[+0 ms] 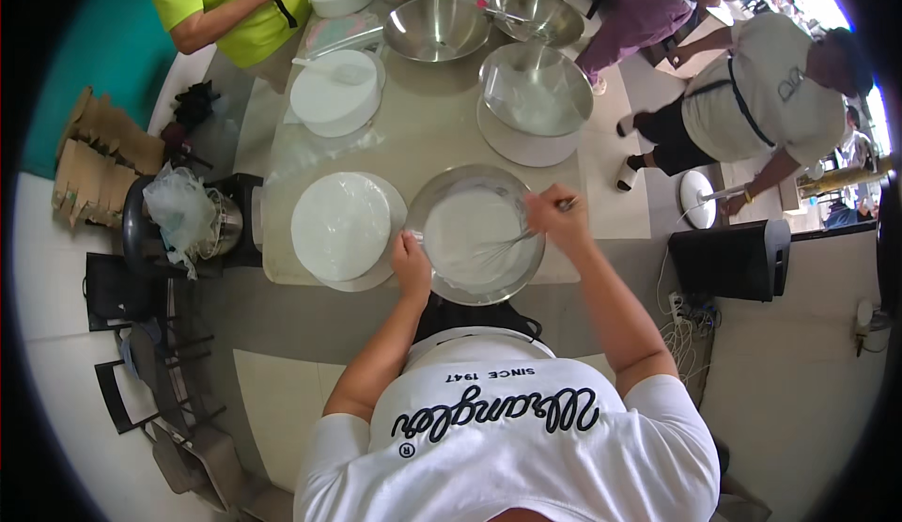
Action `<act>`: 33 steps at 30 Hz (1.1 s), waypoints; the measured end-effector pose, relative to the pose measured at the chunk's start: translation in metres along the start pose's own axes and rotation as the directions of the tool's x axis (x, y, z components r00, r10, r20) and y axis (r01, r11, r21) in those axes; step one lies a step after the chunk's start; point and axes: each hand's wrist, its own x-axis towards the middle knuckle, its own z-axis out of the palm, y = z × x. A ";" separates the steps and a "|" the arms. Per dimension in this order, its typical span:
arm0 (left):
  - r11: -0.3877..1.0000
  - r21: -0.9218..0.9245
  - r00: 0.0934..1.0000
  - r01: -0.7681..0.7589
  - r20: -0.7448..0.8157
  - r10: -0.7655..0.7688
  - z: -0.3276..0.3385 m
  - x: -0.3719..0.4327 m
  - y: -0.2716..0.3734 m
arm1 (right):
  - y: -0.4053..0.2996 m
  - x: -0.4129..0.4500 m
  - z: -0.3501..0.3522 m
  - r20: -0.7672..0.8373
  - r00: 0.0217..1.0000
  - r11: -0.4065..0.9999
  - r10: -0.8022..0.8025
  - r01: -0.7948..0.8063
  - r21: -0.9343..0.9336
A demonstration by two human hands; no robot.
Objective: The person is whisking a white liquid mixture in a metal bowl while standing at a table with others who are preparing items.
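Observation:
My right hand (560,219) grips the handle of a wire whisk (504,246). The whisk's wires dip into a smooth white mixture (468,226) in a wide stainless steel bowl (486,291). On the bowl's left side, my left hand (411,261) holds the rim. The bowl is at the table's near edge, close to my body. Just left of it, a round white cake-shaped block (341,226) with a glossy top sits on a white round board (396,205).
Another white round block (335,103) carries a white spatula (338,71). Steel bowls (437,29) stand farther up the table (423,127); one with white contents (535,92) rests on a round stand (525,148). People stand beyond the table, at left and right. A bagged pot (225,222) is at left.

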 end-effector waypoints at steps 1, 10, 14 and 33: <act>1.000 -0.011 1.000 -0.014 -0.011 0.014 -0.001 -0.003 0.000 | 0.002 -0.001 -0.006 0.024 0.998 0.998 -0.054 0.054 -0.025; 0.994 0.059 0.995 0.087 0.038 -0.090 -0.004 -0.005 0.005 | 0.000 0.008 -0.009 -0.101 0.943 0.948 -0.316 0.317 -0.001; 0.998 -0.013 0.998 0.056 -0.024 -0.056 0.005 0.000 0.005 | 0.022 -0.008 0.017 -0.284 0.952 0.980 -0.114 0.154 0.124; 0.989 -0.022 0.989 0.148 0.021 -0.147 -0.006 -0.002 0.009 | 0.026 0.015 0.022 -0.130 0.991 0.984 -0.023 0.046 0.175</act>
